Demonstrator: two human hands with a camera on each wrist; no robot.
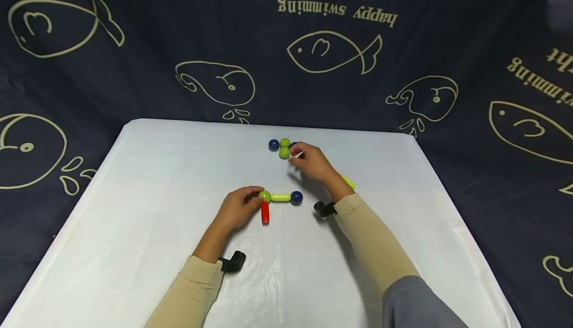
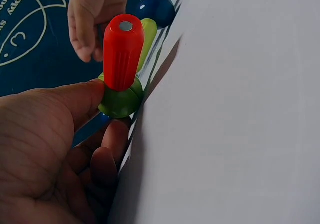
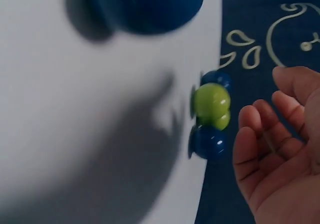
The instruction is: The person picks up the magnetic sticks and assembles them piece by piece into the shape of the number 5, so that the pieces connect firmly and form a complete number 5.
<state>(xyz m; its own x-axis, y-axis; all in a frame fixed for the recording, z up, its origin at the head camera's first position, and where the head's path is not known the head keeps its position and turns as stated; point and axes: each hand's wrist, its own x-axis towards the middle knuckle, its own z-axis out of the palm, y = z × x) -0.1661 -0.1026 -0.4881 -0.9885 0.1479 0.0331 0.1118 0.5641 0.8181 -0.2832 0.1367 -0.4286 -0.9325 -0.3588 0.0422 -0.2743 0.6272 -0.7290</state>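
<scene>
There on the left, the left hand [image 1: 236, 207] pinched a green ball [image 1: 265, 196] between thumb and fingertips! Out of that ball a red rod [image 1: 265, 213] pointed back toward the wearer, just beside the left hand's fingers, while a yellow-green rod [image 1: 280, 198] ran rightward, away from that hand, to a navy ball [image 1: 296, 198]. Farther out, just left of the right hand's fingertips, a blue ball [image 1: 274, 144] sat beside two green balls [image 1: 284, 152]. The right hand [image 1: 312, 161] hovered, fingers loosely bent, thumb apart; past its wrist, a loose rod [image 1: 348, 181] peeked out!
</scene>
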